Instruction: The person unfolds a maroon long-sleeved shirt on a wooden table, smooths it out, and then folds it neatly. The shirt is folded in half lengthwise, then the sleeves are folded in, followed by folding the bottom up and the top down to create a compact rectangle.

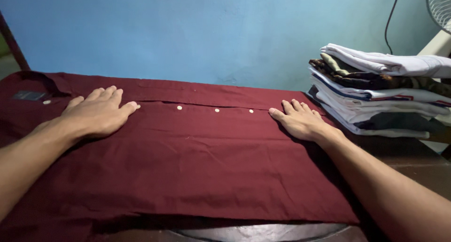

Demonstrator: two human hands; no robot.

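A dark red button-up shirt (pixel 197 167) lies spread flat across the table, collar to the left, with a row of small white buttons (pixel 216 110) along its placket. My left hand (pixel 96 113) rests palm down on the shirt near the collar end, fingers apart. Flat on the shirt's right end lies my right hand (pixel 299 120), fingers spread toward the placket. Neither hand grips the cloth.
A stack of folded clothes (pixel 380 89), white, dark and patterned, sits on the table at the right. The dark wooden table (pixel 408 150) shows at the right and front edge. A blue wall (pixel 211 30) stands behind, with a fan (pixel 440 7) at the top right.
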